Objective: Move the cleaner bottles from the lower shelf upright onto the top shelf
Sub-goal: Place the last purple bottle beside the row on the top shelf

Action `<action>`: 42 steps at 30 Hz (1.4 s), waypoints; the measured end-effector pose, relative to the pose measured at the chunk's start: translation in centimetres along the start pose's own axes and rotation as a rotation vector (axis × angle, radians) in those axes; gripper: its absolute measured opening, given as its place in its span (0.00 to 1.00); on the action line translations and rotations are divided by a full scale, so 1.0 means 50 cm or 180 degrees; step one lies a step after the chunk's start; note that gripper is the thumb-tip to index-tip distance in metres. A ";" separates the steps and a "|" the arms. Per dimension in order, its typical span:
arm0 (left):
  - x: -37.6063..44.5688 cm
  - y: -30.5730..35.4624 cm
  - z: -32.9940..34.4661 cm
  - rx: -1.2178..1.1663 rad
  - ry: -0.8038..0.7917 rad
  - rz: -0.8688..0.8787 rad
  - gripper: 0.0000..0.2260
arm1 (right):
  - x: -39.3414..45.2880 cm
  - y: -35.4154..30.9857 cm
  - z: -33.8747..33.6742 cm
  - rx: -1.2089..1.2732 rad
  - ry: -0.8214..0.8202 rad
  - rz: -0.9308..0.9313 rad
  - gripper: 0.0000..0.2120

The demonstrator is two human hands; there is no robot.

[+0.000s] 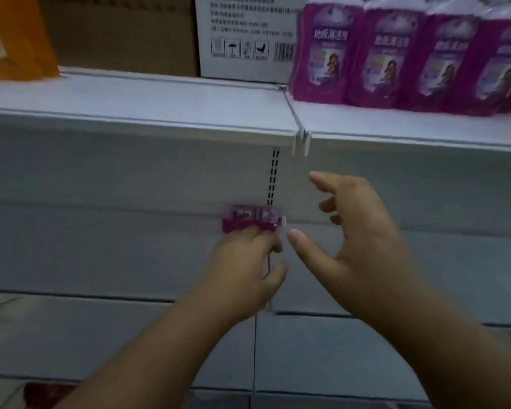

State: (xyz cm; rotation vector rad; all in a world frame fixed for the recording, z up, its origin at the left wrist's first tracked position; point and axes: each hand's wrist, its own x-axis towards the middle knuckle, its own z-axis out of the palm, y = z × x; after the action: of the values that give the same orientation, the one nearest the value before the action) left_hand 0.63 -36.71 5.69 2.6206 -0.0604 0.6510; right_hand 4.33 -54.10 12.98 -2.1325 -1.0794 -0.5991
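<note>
Forearms reach in from the bottom edge, both bare, toward a white shelf unit. The left hand [245,261] stretches forward with its fingers [258,234] laid on the near side of a purple bottle [252,221]; whether they curl round it or only touch it cannot be told, since the bottle is small and blurred. That bottle lies on its side on the lower shelf [101,246], cap end pointing right, close to the back panel and just left of the slotted upright. The right hand [357,231] hangs in the air just right of the bottle, apart from it, its fingers [325,180] spread wide and loosely bent, thumb pointing left toward the cap, holding nothing.

Higher and farther back runs the top shelf [160,110]. On its right part stands a row of purple bottles [396,54], upright, side by side and touching, labels facing out. Left of them sits a white carton [242,36] with printed symbols, then a brown cardboard box [118,31], and at the far left an orange package [15,36].
</note>
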 end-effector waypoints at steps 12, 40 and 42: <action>0.190 -0.179 0.217 0.0700 0.0029 -0.0684 0.17 | 0.016 0.171 0.130 -0.0106 -0.0697 0.0624 0.28; -0.087 -0.083 0.042 -0.1633 0.0700 -0.1385 0.28 | -0.008 0.034 0.245 0.1920 -0.0170 0.1182 0.26; -0.119 -0.063 0.004 -0.1615 0.0624 -0.1175 0.27 | -0.014 0.003 0.215 0.2088 -0.0007 0.0991 0.25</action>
State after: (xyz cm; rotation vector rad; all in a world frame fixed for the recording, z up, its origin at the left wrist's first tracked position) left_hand -4.10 -34.33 1.56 2.0013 0.2758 0.6535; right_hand 5.14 -46.69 5.22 -1.6635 -0.7762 -0.0702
